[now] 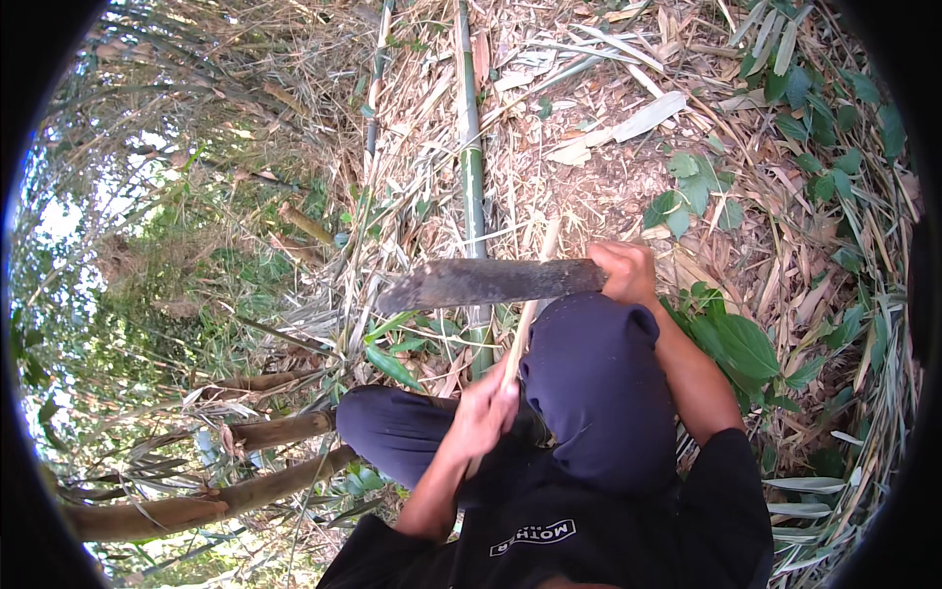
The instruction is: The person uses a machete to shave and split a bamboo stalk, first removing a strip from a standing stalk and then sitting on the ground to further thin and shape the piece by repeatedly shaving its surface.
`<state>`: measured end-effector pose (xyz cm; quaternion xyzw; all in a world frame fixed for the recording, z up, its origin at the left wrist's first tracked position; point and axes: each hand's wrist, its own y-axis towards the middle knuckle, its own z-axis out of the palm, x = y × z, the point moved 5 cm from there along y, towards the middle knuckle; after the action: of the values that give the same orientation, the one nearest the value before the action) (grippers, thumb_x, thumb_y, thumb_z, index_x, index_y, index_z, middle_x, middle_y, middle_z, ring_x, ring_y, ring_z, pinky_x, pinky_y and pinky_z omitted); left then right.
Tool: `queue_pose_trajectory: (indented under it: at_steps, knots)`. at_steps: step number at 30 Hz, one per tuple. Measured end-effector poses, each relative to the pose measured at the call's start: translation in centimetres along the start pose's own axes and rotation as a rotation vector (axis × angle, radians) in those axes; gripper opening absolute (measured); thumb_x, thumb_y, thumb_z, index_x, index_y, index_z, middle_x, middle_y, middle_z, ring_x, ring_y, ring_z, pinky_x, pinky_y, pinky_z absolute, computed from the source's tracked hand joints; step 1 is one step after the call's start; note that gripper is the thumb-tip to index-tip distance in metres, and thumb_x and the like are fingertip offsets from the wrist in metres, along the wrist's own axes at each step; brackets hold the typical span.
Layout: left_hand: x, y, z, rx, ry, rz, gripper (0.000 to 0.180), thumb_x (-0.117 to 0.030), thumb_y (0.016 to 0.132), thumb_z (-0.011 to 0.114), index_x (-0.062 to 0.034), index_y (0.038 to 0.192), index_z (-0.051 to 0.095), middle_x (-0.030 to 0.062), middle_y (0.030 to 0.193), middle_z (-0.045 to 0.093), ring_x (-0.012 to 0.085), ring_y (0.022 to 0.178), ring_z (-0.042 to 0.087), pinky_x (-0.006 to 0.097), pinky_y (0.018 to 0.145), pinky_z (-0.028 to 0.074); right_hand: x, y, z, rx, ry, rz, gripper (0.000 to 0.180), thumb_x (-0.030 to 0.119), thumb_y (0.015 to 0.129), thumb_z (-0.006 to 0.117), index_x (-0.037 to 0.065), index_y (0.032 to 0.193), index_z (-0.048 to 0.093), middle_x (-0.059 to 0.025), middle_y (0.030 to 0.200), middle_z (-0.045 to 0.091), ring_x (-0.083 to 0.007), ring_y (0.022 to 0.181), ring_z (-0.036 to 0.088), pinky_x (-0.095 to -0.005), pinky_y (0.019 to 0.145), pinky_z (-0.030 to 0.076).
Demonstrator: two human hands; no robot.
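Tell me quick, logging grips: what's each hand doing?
Left hand: closed around a thin bamboo strip.
Right hand: closed on the handle of a big knife.

Dark grey, rust-mottled blade (488,282) over a pale tan bamboo strip (527,316); green bamboo pole (473,177) on straw-brown leaf litter (608,167); dark navy trousers (599,393)

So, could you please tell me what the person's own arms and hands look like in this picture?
Both hands are bare: no gloves, rings or watch show on the left hand or the right hand. The forearms are bare too. Each arm comes out of a short black sleeve of a black top; the left sleeve sits at the lower edge. No markings show on the sleeves.
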<state>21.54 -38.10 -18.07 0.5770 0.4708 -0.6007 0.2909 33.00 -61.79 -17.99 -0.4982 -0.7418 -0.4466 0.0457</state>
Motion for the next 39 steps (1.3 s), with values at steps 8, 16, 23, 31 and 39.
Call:
queue_pose_trajectory:
  at_steps: [8, 16, 23, 31, 39]
  knots:
    - [0.8, -3.8, -0.9, -0.085, -0.166, 0.075, 0.053, -0.022, 0.105, 0.043, -0.0073, 0.153, 0.029, -0.0044, 0.06, 0.037, 0.0044, 0.048, 0.034, 0.021, 0.045, 0.032, 0.8, 0.9, 0.4, 0.087, -0.064, -0.008, 0.053, 0.057, 0.068, 0.071, 0.007, 0.065, 0.053, -0.0101, 0.064, 0.056, -0.0328, 0.062, 0.062, -0.0442, 0.056, 0.046]
    - [-4.0, 2.0, -0.6, -0.271, -0.294, 0.163, 0.053, -0.02, 0.104, 0.046, -0.0069, 0.153, 0.031, -0.006, 0.063, 0.039, 0.0021, 0.05, 0.033, 0.019, 0.045, 0.029, 0.0, -2.0, 1.1, -0.026, 0.045, 0.687, 0.025, 0.027, 0.075, 0.069, 0.003, 0.07, 0.066, -0.0112, 0.05, 0.054, -0.0248, 0.048, 0.055, -0.0391, 0.055, 0.047]
    - [-5.3, 3.4, -0.7, -0.352, -0.2, 0.231, 0.051, -0.019, 0.104, 0.05, -0.0065, 0.151, 0.035, -0.0058, 0.06, 0.042, 0.0022, 0.047, 0.039, 0.02, 0.045, 0.037, -0.7, -2.2, 1.0, 0.025, 0.06, 0.836, 0.027, 0.034, 0.074, 0.07, 0.007, 0.076, 0.071, -0.0179, 0.059, 0.061, -0.0369, 0.059, 0.062, -0.0437, 0.062, 0.05]
    - [-3.0, 6.0, -1.8, -0.271, -0.249, 0.152, 0.049, -0.019, 0.104, 0.046, -0.0069, 0.151, 0.036, -0.0019, 0.07, 0.045, 0.0034, 0.042, 0.038, 0.019, 0.037, 0.033, -0.8, -1.6, 1.6, 0.082, 0.108, 0.756, 0.033, 0.035, 0.074, 0.069, 0.003, 0.066, 0.063, -0.0143, 0.058, 0.059, -0.0331, 0.055, 0.059, -0.0429, 0.059, 0.047]
    - [-4.8, 8.4, -0.9, -0.199, -0.028, 0.171, 0.045, -0.02, 0.103, 0.05, -0.0049, 0.144, 0.046, -0.0054, 0.069, 0.044, 0.0041, 0.061, 0.036, 0.021, 0.054, 0.034, 1.6, 1.2, 0.7, 0.063, -0.075, -0.029, 0.037, 0.041, 0.067, 0.069, 0.007, 0.067, 0.054, -0.0104, 0.065, 0.06, -0.0314, 0.064, 0.064, -0.043, 0.059, 0.049]
